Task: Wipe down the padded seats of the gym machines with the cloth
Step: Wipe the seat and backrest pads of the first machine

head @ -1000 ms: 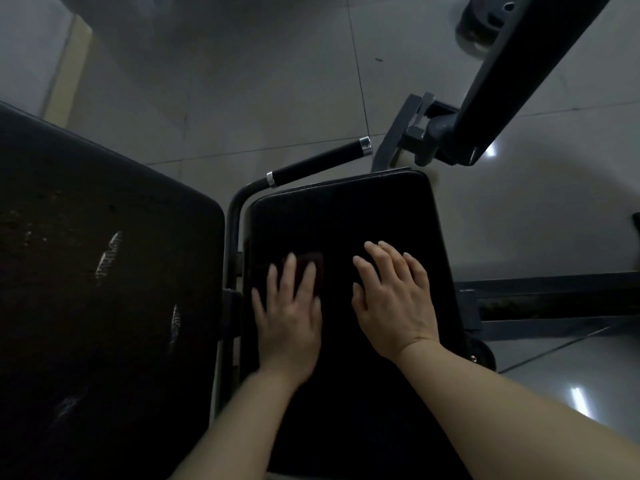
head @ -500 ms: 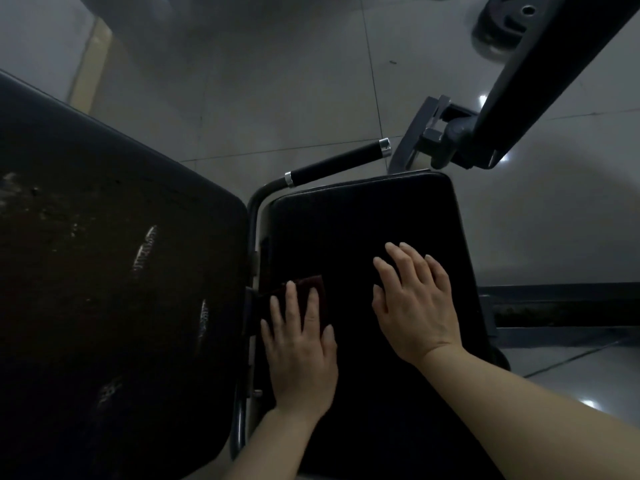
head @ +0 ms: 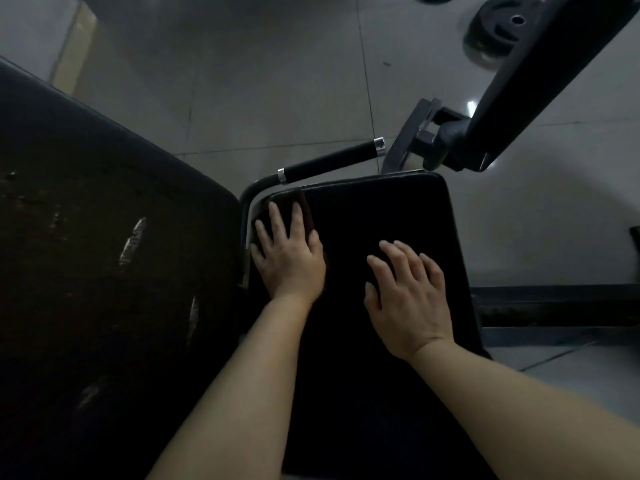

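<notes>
Our left hand (head: 287,258) lies flat with fingers spread, pressing the cloth (head: 300,206) into the seat's (head: 381,216) far left corner to wipe it. Our right hand (head: 405,296) rests open alongside, steadying the pad.

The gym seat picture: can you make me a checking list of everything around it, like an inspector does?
Surface: black padded seat, flat, dark; too dim to judge whether clean.
Job's things: dark reddish cloth at the seat's far left corner, partly under the left hand.
Clutter: round black weight plate lying on the floor, far right.
Grippers: left hand pressing flat on the cloth; right hand resting flat on the seat, holding nothing.
Cables: nothing seen.
Surroundings: worn black pad with pale scuffs on the left; black foam-grip handle bar beyond the seat; grey machine arm upper right; glossy grey tiled floor.
</notes>
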`<state>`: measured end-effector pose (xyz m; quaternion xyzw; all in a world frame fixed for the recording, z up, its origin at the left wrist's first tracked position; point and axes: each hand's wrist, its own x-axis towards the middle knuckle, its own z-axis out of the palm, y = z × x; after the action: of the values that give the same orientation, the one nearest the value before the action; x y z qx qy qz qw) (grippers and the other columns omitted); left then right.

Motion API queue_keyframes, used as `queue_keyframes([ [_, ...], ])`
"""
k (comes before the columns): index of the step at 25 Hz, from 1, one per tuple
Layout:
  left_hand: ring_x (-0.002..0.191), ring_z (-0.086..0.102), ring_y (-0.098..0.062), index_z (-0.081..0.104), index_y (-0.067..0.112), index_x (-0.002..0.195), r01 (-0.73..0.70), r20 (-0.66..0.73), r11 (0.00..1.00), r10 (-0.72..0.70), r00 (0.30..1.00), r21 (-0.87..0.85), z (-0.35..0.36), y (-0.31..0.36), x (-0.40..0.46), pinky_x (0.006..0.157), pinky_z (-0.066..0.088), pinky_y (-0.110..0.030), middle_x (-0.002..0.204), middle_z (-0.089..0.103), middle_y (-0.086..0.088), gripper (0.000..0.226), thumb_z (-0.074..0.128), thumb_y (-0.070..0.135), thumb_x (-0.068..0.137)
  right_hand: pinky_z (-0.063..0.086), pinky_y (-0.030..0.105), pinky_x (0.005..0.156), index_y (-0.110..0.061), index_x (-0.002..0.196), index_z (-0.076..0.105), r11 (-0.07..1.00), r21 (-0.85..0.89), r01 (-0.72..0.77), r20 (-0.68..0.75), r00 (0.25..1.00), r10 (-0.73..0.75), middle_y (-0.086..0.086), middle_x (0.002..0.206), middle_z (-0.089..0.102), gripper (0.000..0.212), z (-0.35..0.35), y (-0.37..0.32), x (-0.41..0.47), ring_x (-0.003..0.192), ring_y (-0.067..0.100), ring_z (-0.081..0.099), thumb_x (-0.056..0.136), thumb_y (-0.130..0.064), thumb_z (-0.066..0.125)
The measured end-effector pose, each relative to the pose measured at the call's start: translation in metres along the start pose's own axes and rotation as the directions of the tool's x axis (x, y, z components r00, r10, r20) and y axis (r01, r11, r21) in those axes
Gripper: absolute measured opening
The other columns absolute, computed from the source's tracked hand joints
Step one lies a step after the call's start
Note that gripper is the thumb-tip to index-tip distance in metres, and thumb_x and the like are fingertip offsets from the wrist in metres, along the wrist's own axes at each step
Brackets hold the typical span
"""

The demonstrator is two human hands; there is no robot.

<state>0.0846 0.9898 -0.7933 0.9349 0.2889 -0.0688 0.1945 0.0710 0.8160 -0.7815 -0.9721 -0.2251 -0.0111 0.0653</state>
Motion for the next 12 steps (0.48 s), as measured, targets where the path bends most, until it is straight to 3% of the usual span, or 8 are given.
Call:
queue_keyframes([
  [6,0.145,0.008,-0.036,0.017,0.029,0.150,-0.061,0.043,0.993,0.057,0.997,0.104,0.022,-0.031,-0.158,0.112,0.014,-0.056,0.159,0.006,-0.009,0.060,0.021,0.048,0.093,0.023,0.042,0.106,-0.019,0.127,0.055,0.998,0.037,0.044,0.049,0.998,-0.046,0.007,0.141,0.041,0.052,-0.012,-0.005,-0.029,0.132,0.022,0.032,0.083,-0.043,0.039],
  [8,0.142,0.016,-0.041,0.022,0.024,0.149,-0.091,0.020,0.986,0.089,0.996,0.142,0.022,-0.028,-0.138,0.111,0.012,-0.057,0.158,0.012,-0.015,0.059,0.023,0.045,0.094,0.024,0.042,0.106,-0.019,0.130,0.055,0.994,0.027,0.110,0.079,0.991,-0.111,0.007,0.142,0.043,0.054,-0.010,-0.012,-0.058,0.132,0.022,0.034,0.084,-0.043,0.038],
  [10,0.144,0.006,-0.040,0.013,0.025,0.151,-0.102,0.021,0.979,0.100,0.995,0.178,0.012,-0.020,-0.089,0.114,0.002,-0.055,0.159,0.002,-0.015,0.057,0.024,0.043,0.098,0.025,0.043,0.107,-0.021,0.131,0.054,0.989,0.016,0.150,0.109,0.983,-0.151,0.005,0.140,0.047,0.054,-0.007,-0.013,-0.070,0.132,0.021,0.036,0.087,-0.045,0.036],
  [12,0.145,-0.003,-0.035,0.001,0.029,0.151,-0.026,0.056,0.994,0.020,0.998,0.103,0.002,-0.015,-0.045,0.117,-0.001,-0.050,0.159,-0.009,-0.009,0.058,0.023,0.045,0.100,0.025,0.042,0.107,-0.022,0.131,0.054,0.989,0.000,0.147,0.103,0.984,-0.147,0.005,0.138,0.048,0.052,-0.006,-0.012,-0.067,0.131,0.022,0.039,0.087,-0.045,0.037],
])
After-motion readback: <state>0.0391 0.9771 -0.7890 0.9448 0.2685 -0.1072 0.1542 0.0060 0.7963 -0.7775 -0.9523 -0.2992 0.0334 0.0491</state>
